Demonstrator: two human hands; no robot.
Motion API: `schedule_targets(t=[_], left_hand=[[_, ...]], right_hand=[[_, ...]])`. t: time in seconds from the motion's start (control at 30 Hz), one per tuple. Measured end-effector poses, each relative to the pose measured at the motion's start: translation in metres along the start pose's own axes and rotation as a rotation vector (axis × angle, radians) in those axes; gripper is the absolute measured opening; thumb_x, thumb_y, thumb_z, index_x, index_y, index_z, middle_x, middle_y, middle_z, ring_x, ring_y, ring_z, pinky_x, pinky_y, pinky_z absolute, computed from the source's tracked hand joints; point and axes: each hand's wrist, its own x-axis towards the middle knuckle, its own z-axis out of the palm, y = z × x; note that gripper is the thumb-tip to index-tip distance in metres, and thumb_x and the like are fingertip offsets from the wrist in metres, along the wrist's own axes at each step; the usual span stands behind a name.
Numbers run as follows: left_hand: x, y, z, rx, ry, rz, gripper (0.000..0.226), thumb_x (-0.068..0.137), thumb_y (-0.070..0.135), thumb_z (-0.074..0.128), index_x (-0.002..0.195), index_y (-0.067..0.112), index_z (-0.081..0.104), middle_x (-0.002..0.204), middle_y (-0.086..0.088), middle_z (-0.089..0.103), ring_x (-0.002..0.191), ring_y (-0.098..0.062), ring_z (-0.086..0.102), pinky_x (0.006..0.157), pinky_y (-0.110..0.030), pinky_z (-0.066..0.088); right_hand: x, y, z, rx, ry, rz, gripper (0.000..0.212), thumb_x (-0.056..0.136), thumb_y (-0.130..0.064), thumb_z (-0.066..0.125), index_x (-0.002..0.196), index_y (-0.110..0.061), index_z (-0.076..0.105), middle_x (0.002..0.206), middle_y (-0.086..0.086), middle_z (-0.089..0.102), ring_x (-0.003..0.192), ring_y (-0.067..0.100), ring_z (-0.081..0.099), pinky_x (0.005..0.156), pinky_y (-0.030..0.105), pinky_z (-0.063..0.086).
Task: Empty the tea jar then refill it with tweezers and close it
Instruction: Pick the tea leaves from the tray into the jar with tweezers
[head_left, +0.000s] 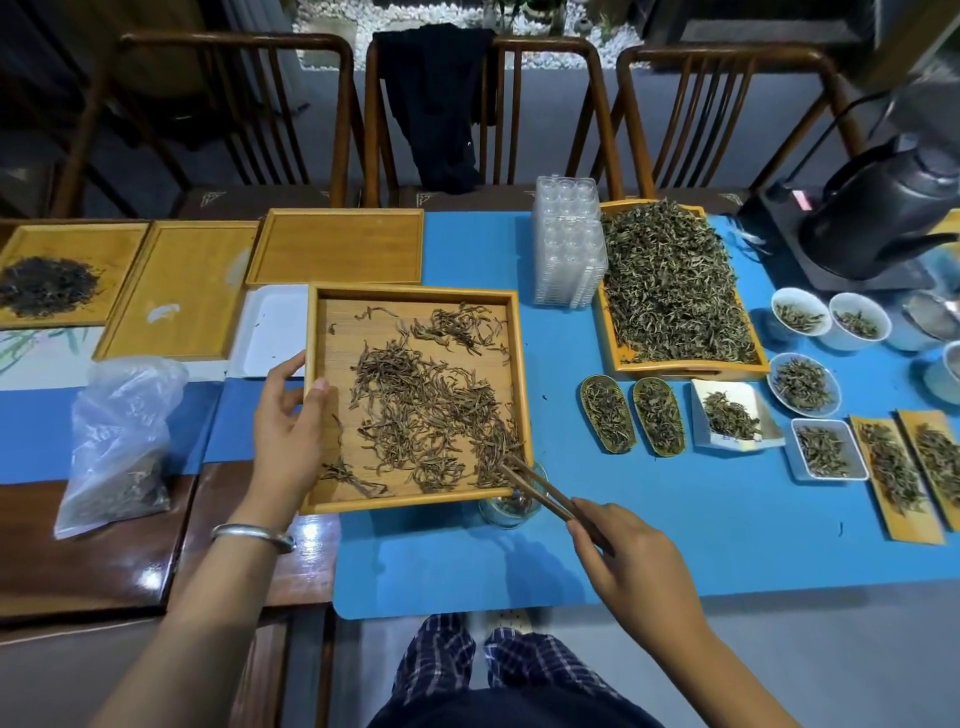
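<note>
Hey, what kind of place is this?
Likely a tea shop or tasting room: loose tea on a wooden tray, many small sample dishes, and a black kettle.

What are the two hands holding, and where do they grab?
The left hand grips the wooden tray at its left rim. The right hand pinches the tweezers near their back end.

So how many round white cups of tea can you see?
3, all at the right: two side by side, one nearer. More may be cut off at the edge.
</note>
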Motion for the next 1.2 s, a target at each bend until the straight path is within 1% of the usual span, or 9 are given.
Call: schedule_targets(t=[0.1,0.2,0.37,0.57,0.73,0.9,1.0,1.07,1.2], left_hand=[[0.002,-0.005,0.000,-0.012,0.009,0.006,0.028,0.102,0.027,0.055,0.127,0.038,0.052,0.113,-0.014,0.071,0.101,-0.028,0.070,0.071,-0.026,0.055],[0.003,-0.004,0.000,-0.025,0.012,0.002,0.027,0.102,0.028,0.055,0.126,0.040,0.052,0.113,-0.012,0.071,0.098,-0.024,0.071,0.065,-0.017,0.054],[0.002,0.000,0.001,-0.033,0.000,0.009,0.028,0.102,0.029,0.055,0.117,0.053,0.052,0.115,-0.009,0.071,0.098,-0.022,0.072,0.069,-0.024,0.057],[0.006,-0.001,-0.001,-0.014,0.025,0.017,0.027,0.102,0.029,0.055,0.123,0.045,0.052,0.108,-0.007,0.072,0.090,-0.015,0.072,0.064,-0.020,0.055],[0.011,-0.002,-0.001,-0.008,0.026,0.032,0.030,0.103,0.025,0.054,0.132,0.030,0.052,0.107,-0.011,0.071,0.086,-0.014,0.070,0.066,-0.021,0.054],[0.011,-0.003,-0.002,-0.001,0.030,0.039,0.029,0.102,0.025,0.055,0.131,0.032,0.052,0.103,-0.003,0.070,0.086,-0.008,0.069,0.061,-0.012,0.052],[0.012,-0.004,-0.002,-0.004,0.013,0.045,0.030,0.102,0.026,0.055,0.131,0.032,0.052,0.108,-0.008,0.071,0.093,-0.016,0.071,0.066,-0.017,0.054],[0.013,-0.004,-0.001,-0.010,0.011,0.040,0.031,0.102,0.026,0.055,0.133,0.030,0.052,0.110,-0.012,0.071,0.098,-0.024,0.071,0.075,-0.029,0.057],[0.013,-0.002,-0.001,0.001,0.014,0.037,0.031,0.102,0.028,0.056,0.133,0.032,0.052,0.108,-0.010,0.072,0.097,-0.025,0.071,0.083,-0.042,0.058]], right_hand=[[0.004,0.001,0.004,-0.024,-0.024,0.010,0.019,0.093,-0.028,0.058,0.110,-0.023,0.064,0.079,-0.006,0.062,0.066,0.016,0.061,0.053,0.032,0.047],[-0.001,0.004,0.008,-0.031,-0.053,0.024,0.020,0.093,-0.030,0.057,0.111,-0.024,0.063,0.080,-0.007,0.062,0.067,0.014,0.061,0.053,0.032,0.049],[-0.013,0.013,0.011,-0.027,-0.032,0.065,0.020,0.089,-0.026,0.064,0.109,-0.022,0.066,0.076,-0.013,0.061,0.065,0.009,0.062,0.052,0.026,0.048],[-0.016,0.013,0.008,-0.045,-0.005,0.049,0.021,0.086,-0.025,0.067,0.107,-0.021,0.068,0.079,-0.014,0.063,0.066,0.004,0.063,0.052,0.017,0.042],[-0.011,0.014,0.005,-0.028,0.042,0.029,0.020,0.083,-0.020,0.072,0.103,-0.018,0.069,0.076,-0.013,0.065,0.067,0.001,0.064,0.049,0.019,0.046],[-0.010,0.016,0.003,-0.022,0.090,0.030,0.021,0.080,-0.017,0.073,0.100,-0.018,0.069,0.074,-0.013,0.063,0.063,0.002,0.061,0.046,0.019,0.045],[-0.004,0.015,-0.001,0.015,0.136,0.065,0.018,0.082,-0.016,0.071,0.100,-0.017,0.069,0.070,-0.016,0.055,0.055,0.004,0.053,0.046,0.025,0.047],[0.003,0.009,-0.003,0.021,0.138,0.057,0.018,0.084,-0.017,0.070,0.101,-0.017,0.068,0.070,-0.015,0.054,0.056,0.002,0.051,0.047,0.026,0.046],[0.029,-0.017,0.000,0.013,0.094,-0.053,0.022,0.088,-0.025,0.065,0.110,-0.021,0.067,0.083,-0.007,0.067,0.066,0.010,0.065,0.051,0.029,0.050]])
